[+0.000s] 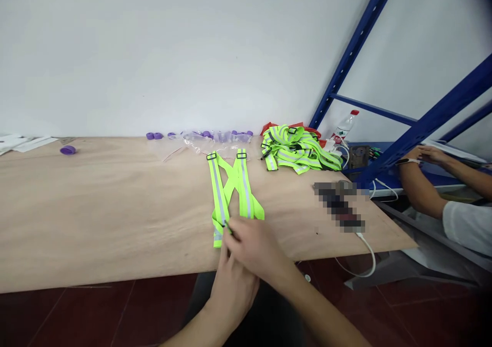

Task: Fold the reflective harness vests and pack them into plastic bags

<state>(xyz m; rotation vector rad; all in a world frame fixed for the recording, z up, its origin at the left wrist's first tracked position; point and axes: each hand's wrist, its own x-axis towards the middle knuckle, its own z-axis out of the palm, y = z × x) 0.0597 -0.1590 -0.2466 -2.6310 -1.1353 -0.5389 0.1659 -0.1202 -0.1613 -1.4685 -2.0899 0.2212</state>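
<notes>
Clock directions read from the centre of the harness, 12 o'clock toward the wall.

Harness (232,183): fluorescent yellow-green, laid on the table (107,213) near its front edge. Two long straps, each with a grey stripe, run roughly 12 to 6 o'clock; a black buckle (241,154) tops each. Straps cross between them in an X.

Right hand (249,244): at 5–6 o'clock, fingers drawn in narrow, holding the harness at a small dark fitting (226,227) by the lower part of the left-side strap. Left hand (233,285): at 6 o'clock, partly under the right hand, fingers pointing toward 12; fingertips covered, so grip cannot be told.

Surroundings: clear plastic bags (219,144) at 11 o'clock, just beyond the buckles, purple pieces (154,136) beside them toward 10. Separate purple oval piece (68,150) and white papers (26,143) at 9, well apart. Heap of similar harnesses (300,152) at 2, red material (307,129) behind; red-capped bottle (345,125) farther out. Pixelated object (340,206) at 3, white cable (372,254) from its near end, drooping past the table edge. Co-worker's hands (426,154) beyond blue frame (415,126), also about 3.
</notes>
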